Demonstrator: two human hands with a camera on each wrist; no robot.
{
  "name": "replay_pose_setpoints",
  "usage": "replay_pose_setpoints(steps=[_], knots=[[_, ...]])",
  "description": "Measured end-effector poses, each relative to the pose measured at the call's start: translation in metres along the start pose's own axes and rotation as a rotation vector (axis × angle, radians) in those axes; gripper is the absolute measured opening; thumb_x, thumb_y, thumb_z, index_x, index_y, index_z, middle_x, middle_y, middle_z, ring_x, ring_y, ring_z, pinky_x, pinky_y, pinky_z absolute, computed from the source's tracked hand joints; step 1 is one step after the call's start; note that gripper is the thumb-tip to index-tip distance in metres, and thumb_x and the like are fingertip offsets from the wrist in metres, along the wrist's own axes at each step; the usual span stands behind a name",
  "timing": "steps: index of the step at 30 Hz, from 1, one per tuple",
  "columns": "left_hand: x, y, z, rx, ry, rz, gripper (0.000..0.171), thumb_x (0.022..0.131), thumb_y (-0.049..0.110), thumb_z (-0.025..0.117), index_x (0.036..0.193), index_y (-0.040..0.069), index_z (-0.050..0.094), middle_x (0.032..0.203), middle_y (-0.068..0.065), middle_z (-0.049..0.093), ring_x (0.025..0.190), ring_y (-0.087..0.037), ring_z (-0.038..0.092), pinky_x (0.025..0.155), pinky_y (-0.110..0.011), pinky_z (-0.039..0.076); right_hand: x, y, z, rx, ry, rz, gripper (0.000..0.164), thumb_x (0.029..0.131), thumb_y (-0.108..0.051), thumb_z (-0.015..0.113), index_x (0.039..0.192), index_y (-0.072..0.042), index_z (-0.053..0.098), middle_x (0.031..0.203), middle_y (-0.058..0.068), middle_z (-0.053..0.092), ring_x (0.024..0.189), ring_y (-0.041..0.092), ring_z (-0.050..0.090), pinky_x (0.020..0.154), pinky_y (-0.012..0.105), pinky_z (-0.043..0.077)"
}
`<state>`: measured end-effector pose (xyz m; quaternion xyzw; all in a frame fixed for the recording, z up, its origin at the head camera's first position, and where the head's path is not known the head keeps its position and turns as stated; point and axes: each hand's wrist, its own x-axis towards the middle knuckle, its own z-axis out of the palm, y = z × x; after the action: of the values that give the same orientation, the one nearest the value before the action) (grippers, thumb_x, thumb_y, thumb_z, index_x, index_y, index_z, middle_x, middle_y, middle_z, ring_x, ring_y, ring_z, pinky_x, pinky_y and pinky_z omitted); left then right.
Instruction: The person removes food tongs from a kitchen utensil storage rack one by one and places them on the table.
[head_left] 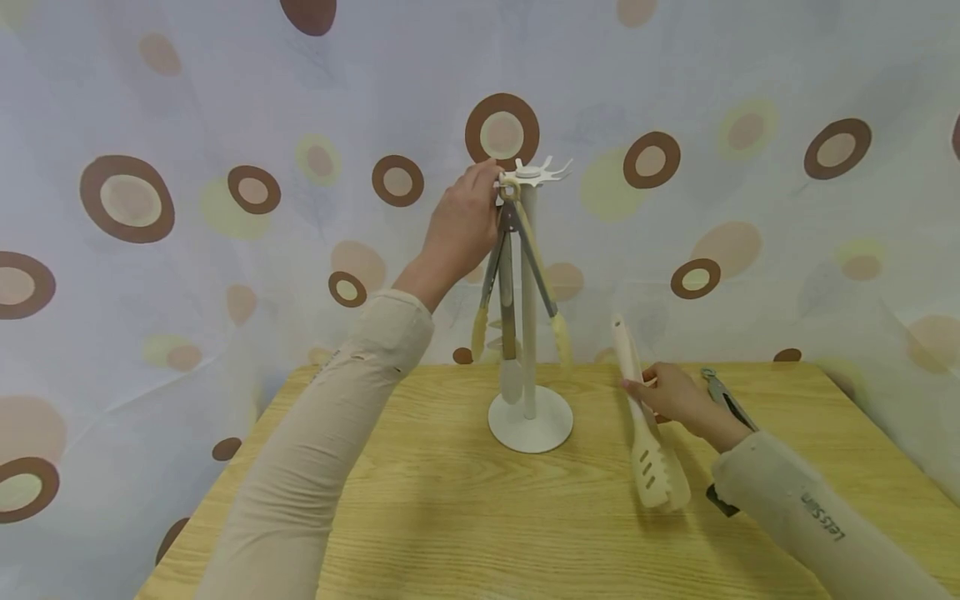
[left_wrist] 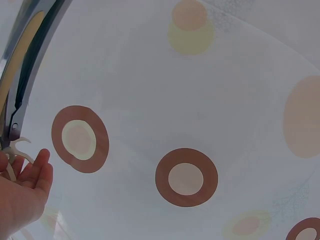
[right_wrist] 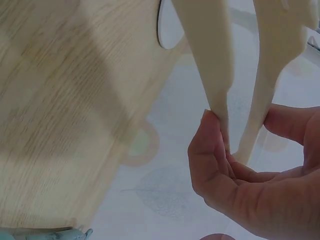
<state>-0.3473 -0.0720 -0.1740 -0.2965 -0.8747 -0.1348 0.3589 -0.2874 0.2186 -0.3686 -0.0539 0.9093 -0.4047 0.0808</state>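
Note:
A white utensil stand with a hooked top and round base stands on the table. My left hand reaches its top and grips a hook beside the hung tongs, which have pale yellow tips and spread legs. Behind those legs hangs another long, narrow utensil. In the left wrist view, metal legs of tongs rise above the fingers. To the right of the stand, my right hand pinches a cream slotted turner together with a second cream utensil, blades down.
On the right of the wooden table lie grey tongs, partly hidden by my right forearm. A dark end piece shows below the sleeve. A curtain with printed circles hangs behind the table.

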Motion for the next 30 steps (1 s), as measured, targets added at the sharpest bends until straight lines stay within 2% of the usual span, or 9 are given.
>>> replay_pose_setpoints(steps=[5,12,18,23,25,28,30], knots=[[0.0,0.0,0.001,0.002,0.008,0.004,0.029,0.102,0.009,0.04,0.127,-0.001,0.05,0.141,-0.017,0.047,0.125,-0.03,0.05,0.099,-0.044,0.044,-0.004,0.0,-0.003,-0.017,-0.015,0.023,0.058,0.101,-0.031,0.048,0.123,0.021,0.038,0.118,0.04,0.045,0.097,0.043,0.058,0.071,0.041,0.057],[0.0,0.0,0.001,0.001,0.008,-0.003,0.032,0.102,0.008,0.038,0.13,-0.002,0.05,0.141,-0.017,0.047,0.126,-0.03,0.049,0.1,-0.043,0.043,-0.006,0.008,-0.01,-0.027,-0.045,0.049,0.06,0.1,-0.035,0.048,0.122,0.02,0.037,0.121,0.039,0.043,0.097,0.039,0.057,0.071,0.04,0.056],[0.0,0.0,0.0,-0.014,0.01,-0.001,0.031,0.101,0.008,0.039,0.128,-0.001,0.05,0.141,-0.016,0.047,0.126,-0.03,0.049,0.1,-0.044,0.043,-0.004,0.014,-0.015,-0.071,-0.049,0.071,0.063,0.1,-0.033,0.049,0.123,0.024,0.036,0.094,0.024,0.051,0.074,0.023,0.054,0.066,0.037,0.056],[0.0,0.0,0.0,-0.006,0.017,0.006,0.029,0.102,0.009,0.04,0.127,-0.001,0.051,0.141,-0.017,0.047,0.124,-0.03,0.051,0.098,-0.044,0.044,-0.004,0.021,-0.02,-0.11,-0.058,0.091,0.07,0.1,-0.037,0.049,0.124,0.026,0.034,0.096,0.025,0.052,0.072,0.021,0.054,0.064,0.035,0.056],[0.0,0.0,0.0,0.0,0.019,0.007,0.029,0.102,0.009,0.04,0.127,-0.001,0.051,0.141,-0.017,0.047,0.124,-0.03,0.051,0.098,-0.044,0.045,-0.004,0.025,-0.021,-0.128,-0.055,0.094,0.072,0.099,-0.038,0.05,0.125,0.027,0.034,0.089,0.021,0.053,0.068,0.02,0.053,0.063,0.034,0.055],[0.001,-0.001,0.001,0.003,0.023,0.012,0.03,0.101,0.007,0.04,0.128,-0.001,0.05,0.139,-0.017,0.048,0.124,-0.03,0.051,0.097,-0.044,0.045,-0.003,0.029,-0.023,-0.166,-0.042,0.089,0.071,0.099,-0.037,0.052,0.122,0.028,0.037,0.08,0.017,0.051,0.065,0.02,0.053,0.061,0.034,0.056],[0.001,-0.001,0.001,0.004,0.025,0.018,0.03,0.101,0.007,0.04,0.128,-0.002,0.05,0.138,-0.017,0.049,0.124,-0.03,0.051,0.097,-0.043,0.045,-0.002,0.031,-0.025,-0.178,-0.034,0.085,0.066,0.099,-0.034,0.053,0.118,0.028,0.04,0.083,0.021,0.053,0.068,0.021,0.057,0.061,0.035,0.056]])
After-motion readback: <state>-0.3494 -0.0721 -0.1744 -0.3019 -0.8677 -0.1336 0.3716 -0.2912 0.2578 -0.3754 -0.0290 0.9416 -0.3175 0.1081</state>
